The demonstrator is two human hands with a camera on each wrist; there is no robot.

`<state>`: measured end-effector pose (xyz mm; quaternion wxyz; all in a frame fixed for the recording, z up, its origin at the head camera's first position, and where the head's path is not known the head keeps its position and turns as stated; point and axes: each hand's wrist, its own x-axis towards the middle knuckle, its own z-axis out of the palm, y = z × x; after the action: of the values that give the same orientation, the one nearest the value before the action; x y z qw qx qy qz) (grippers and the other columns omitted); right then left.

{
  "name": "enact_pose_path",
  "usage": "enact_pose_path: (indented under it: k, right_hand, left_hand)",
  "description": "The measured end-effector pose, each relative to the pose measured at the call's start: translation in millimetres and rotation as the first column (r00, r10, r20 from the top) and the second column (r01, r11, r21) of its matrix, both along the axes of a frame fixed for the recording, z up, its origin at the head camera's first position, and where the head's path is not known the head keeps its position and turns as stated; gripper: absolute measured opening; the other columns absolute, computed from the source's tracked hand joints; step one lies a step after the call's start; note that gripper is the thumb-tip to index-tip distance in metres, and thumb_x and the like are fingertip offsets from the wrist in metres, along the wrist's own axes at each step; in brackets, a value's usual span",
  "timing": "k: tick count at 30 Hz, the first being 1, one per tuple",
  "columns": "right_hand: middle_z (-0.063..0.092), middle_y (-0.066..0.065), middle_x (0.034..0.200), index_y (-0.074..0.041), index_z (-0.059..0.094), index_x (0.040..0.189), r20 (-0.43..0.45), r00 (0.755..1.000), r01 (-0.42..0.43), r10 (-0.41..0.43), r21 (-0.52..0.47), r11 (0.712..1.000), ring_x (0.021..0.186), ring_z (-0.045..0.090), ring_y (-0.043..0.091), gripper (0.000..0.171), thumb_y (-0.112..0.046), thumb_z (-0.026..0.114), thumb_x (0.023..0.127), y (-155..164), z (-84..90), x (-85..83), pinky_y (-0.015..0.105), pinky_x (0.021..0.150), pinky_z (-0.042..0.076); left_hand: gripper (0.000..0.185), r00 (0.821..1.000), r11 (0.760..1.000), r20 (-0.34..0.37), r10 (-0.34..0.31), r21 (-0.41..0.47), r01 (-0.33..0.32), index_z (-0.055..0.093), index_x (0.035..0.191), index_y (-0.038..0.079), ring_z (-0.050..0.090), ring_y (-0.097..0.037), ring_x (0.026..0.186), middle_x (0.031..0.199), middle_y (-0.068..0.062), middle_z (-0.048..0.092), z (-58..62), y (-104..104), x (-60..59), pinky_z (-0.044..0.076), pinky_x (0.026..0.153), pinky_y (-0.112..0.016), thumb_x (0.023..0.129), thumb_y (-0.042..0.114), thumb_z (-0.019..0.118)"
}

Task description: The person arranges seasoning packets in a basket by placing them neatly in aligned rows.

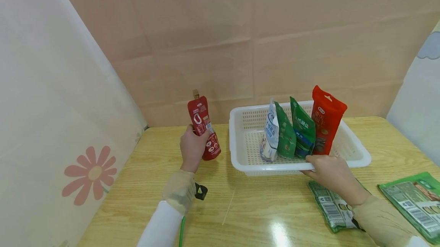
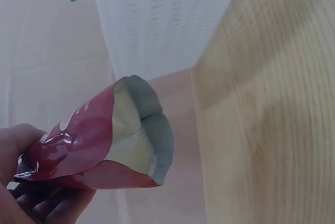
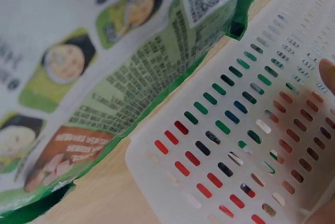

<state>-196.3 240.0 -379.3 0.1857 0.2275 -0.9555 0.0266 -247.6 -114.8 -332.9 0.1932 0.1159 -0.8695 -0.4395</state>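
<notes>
A red spouted pouch [image 1: 212,144] with a pale cap is gripped by my left hand [image 1: 194,146], just left of the basket. Its folded silver-grey bottom [image 2: 152,130] is raised off the table in the left wrist view. My right hand [image 1: 331,172] holds the front rim of a white plastic basket [image 1: 237,136], thumb over the edge and fingers below. Inside the basket stand a white-and-blue bag [image 1: 270,136], a green bag [image 1: 285,134], a darker green bag [image 1: 303,128] and a tall red bag [image 1: 326,121], side by side.
Under my right forearm lies a green packet [image 1: 331,205]. Another green-edged packet [image 1: 416,201] is flat at the table's right side. A pinkish-beige sheet [image 1: 192,29] backs the wooden table [image 1: 254,209]; a flower-printed cloth [image 1: 51,105] hangs at left.
</notes>
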Motion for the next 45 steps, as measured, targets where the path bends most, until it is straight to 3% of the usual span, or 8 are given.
enact_pose_path:
  k: [12,22,35,45]
  right_hand:
    - [0.050,-0.007,0.053,-0.016,0.057,0.070,0.015,1.000,0.011,-0.011,-0.002,1.000,0.047,0.043,0.008,0.030,-0.029,0.084,0.067,0.8,0.1,1.2,0.031,0.049,0.038]
    - [0.051,-0.007,0.053,-0.016,0.058,0.071,-0.009,1.000,0.005,-0.005,0.004,1.000,0.047,0.043,0.008,0.030,-0.029,0.085,0.066,1.4,-1.7,0.4,0.031,0.048,0.038]
    - [0.057,-0.004,0.056,-0.013,0.063,0.075,-0.028,1.000,-0.002,0.002,0.001,1.000,0.047,0.047,0.009,0.030,-0.029,0.086,0.064,1.5,-1.6,-0.3,0.033,0.049,0.044]
    - [0.057,-0.004,0.056,-0.012,0.064,0.075,-0.023,1.000,-0.007,0.006,-0.014,1.000,0.047,0.046,0.009,0.030,-0.028,0.086,0.064,0.6,-0.6,-0.4,0.033,0.048,0.044]
  left_hand:
    - [0.045,0.988,0.983,-0.151,-0.016,0.178,0.043,0.056,0.119,0.003,0.070,-0.031,0.096,0.112,-0.016,0.069,20.0,18.5,11.2,0.057,0.079,-0.048,0.086,0.031,0.069]
    - [0.044,0.973,0.967,-0.232,-0.016,0.242,0.074,0.056,0.120,0.004,0.070,-0.029,0.097,0.112,-0.015,0.069,28.5,34.7,17.3,0.058,0.078,-0.045,0.086,0.029,0.070]
    - [0.040,0.964,0.977,-0.247,-0.102,0.157,0.143,0.059,0.114,0.002,0.072,-0.028,0.086,0.102,-0.016,0.072,24.2,68.2,22.4,0.059,0.070,-0.043,0.085,0.028,0.071]
    - [0.037,0.973,0.982,-0.173,-0.153,0.085,0.170,0.060,0.113,0.005,0.072,-0.026,0.086,0.103,-0.014,0.073,16.8,91.6,21.1,0.059,0.071,-0.041,0.086,0.029,0.071]
